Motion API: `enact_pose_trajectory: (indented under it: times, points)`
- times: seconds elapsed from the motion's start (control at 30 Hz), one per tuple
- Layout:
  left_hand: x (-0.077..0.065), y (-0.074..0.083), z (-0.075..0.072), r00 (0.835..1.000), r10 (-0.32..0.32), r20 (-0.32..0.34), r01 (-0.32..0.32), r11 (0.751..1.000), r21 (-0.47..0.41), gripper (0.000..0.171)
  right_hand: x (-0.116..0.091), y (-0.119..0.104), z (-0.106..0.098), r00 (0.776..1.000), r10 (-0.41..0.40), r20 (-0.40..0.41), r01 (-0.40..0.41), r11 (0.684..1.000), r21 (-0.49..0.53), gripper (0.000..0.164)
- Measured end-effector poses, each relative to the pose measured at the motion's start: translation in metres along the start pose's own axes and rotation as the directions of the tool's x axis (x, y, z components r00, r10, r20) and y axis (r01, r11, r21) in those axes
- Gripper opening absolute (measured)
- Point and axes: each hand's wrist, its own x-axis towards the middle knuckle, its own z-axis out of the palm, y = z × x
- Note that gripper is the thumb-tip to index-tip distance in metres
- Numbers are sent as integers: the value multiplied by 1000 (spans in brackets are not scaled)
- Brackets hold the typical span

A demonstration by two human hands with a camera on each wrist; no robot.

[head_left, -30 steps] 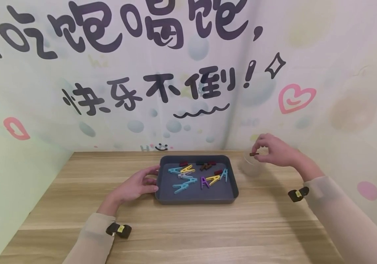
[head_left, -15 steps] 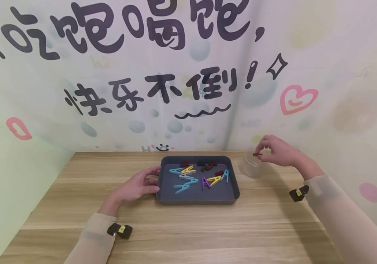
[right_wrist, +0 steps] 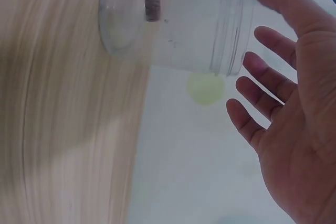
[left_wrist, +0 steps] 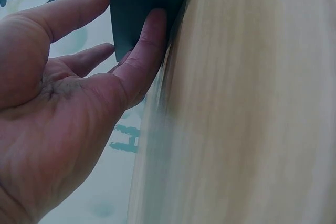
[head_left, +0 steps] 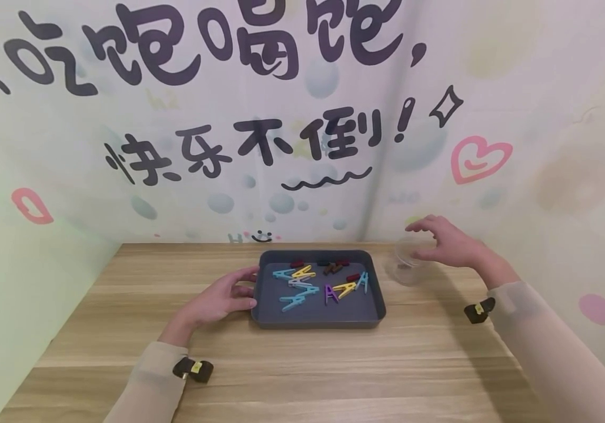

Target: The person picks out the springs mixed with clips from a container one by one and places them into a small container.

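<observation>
A clear plastic jar [head_left: 404, 275] stands to the right of a dark grey tray [head_left: 317, 324]. Above the jar's mouth my right hand [head_left: 447, 242] is spread, its fingers apart with nothing between them. In the right wrist view a small brown cylindrical piece [right_wrist: 152, 2], slightly blurred, shows inside the jar near its bottom. My left hand [head_left: 219, 299] rests its fingers against the tray's left wall. Inside the tray lie several plastic clothespins, among them a purple clothespin [head_left: 330, 294] and a yellow clothespin [head_left: 303, 272]. Small dark red pieces [head_left: 353, 277] and brown pieces [head_left: 333, 268] lie there too.
The wooden tabletop [head_left: 302, 376] ends at the back against a printed wall cloth [head_left: 201, 205] with dark lettering. Each forearm carries a small black wrist camera, one being the left camera [head_left: 193, 369].
My right fingers have parted and let go of the brown piece, which is now inside the jar. My left hand and the tray hold their place.
</observation>
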Motion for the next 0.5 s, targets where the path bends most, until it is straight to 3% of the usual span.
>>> enact_pose_trajectory:
  times: [0.2, 0.5]
  points:
    - [1, 0, 0, 1000, 1, -1, -1, 1000, 2, 74, 0, -6, -3, 999, -41, -2, 41, 999, 18, 64]
    - [1, 0, 0, 1000, -4, -1, 4, 1000, 3, 75, 9, -26, 0, 996, -88, 10, 87, 996, 10, 57]
